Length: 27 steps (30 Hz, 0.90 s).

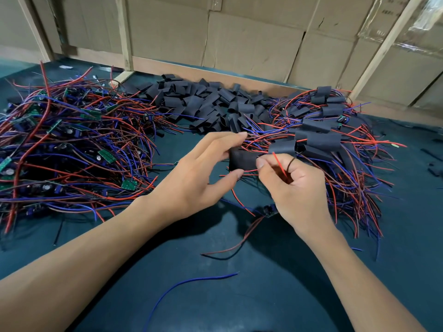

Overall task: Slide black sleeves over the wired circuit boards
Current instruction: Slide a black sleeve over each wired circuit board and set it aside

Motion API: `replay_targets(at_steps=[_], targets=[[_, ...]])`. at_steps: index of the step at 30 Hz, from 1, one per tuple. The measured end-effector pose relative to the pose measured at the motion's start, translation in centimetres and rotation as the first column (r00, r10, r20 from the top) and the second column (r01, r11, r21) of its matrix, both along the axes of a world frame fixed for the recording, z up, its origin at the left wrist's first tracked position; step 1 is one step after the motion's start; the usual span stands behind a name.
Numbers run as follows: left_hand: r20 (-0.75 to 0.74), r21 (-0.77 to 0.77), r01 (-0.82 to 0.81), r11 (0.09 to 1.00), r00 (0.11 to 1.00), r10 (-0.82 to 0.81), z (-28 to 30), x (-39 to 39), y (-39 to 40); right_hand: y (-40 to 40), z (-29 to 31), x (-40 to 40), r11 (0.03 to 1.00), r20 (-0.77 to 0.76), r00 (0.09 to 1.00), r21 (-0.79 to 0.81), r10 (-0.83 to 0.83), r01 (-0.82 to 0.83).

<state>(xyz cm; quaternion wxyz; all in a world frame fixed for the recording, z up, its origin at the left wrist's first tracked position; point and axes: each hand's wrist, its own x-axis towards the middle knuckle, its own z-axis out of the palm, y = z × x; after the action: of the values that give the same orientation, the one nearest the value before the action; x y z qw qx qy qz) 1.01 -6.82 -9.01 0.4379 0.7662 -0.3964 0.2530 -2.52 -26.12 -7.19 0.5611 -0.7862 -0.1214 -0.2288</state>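
A dark green counter [263, 283] fills the view, with cardboard boxes [239, 44] and pale wood slats [124, 32] stacked along its far edge.

On the left of the counter lies the biggest heap: bare boards [60, 144], small green circuit boards tangled in red and blue wires. On the right lies a second heap, sleeved boards [330, 140], whose wires splay out from under black sleeves. Between the two, against the far edge, is a pile of loose sleeves [208, 101], short flattened black tubes.

Both bare forearms reach in from the near edge and meet in front of the right heap. The left hand [203, 178] has its grip on one black sleeve [242, 159], thumb under its near edge and fingers curled over its far edge, holding it just above the counter. The right hand [294, 188] touches the sleeve's right end; its grip is a pinch of thumb and forefinger on a red wire [279, 164] and a thin dark one that pass between the fingers.

Below the right hand a small dark part [268, 209] hangs or lies by the wrist, too blurred to say which, with red-and-black leads [237, 240] trailing toward the near edge. A single blue wire [187, 286] lies loose between the forearms.
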Motion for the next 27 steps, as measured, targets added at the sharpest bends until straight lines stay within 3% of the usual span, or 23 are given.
replay_targets(at_steps=[4,7,10,13,16,19,27], targets=[[-0.073,-0.073,-0.124,0.99,0.99,0.118,0.5,-0.3,-0.5,-0.4,-0.4,0.3,0.997,0.051,0.997,-0.047,-0.055,0.057],[-0.286,-0.132,-0.199,0.971,0.946,0.155,0.7,-0.9,-0.9,-0.3,-0.4,0.2,0.969,0.215,0.973,-0.211,-0.083,0.129],[-0.53,-0.203,-0.177,0.963,0.847,0.044,1.0,-1.5,-1.4,-0.4,-0.4,0.2,0.922,0.361,0.931,-0.341,-0.054,0.185],[-0.611,-0.316,-0.146,0.938,0.788,-0.083,1.4,-1.7,-1.7,-0.7,-0.2,0.2,0.882,0.421,0.907,-0.414,-0.032,0.224],[-0.643,-0.4,-0.133,0.907,0.746,-0.173,1.5,-1.7,-1.8,-0.8,-0.2,0.2,0.85,0.476,0.879,-0.458,-0.014,0.261],[-0.641,-0.38,-0.131,0.916,0.751,-0.159,1.2,-1.6,-1.9,-0.7,-0.5,0.4,0.837,0.537,0.843,-0.46,-0.002,0.295],[-0.436,-0.264,-0.21,0.941,0.897,0.078,1.0,-2.4,-2.3,0.1,-0.7,0.4,0.843,0.6,0.794,-0.373,-0.1,0.388]])
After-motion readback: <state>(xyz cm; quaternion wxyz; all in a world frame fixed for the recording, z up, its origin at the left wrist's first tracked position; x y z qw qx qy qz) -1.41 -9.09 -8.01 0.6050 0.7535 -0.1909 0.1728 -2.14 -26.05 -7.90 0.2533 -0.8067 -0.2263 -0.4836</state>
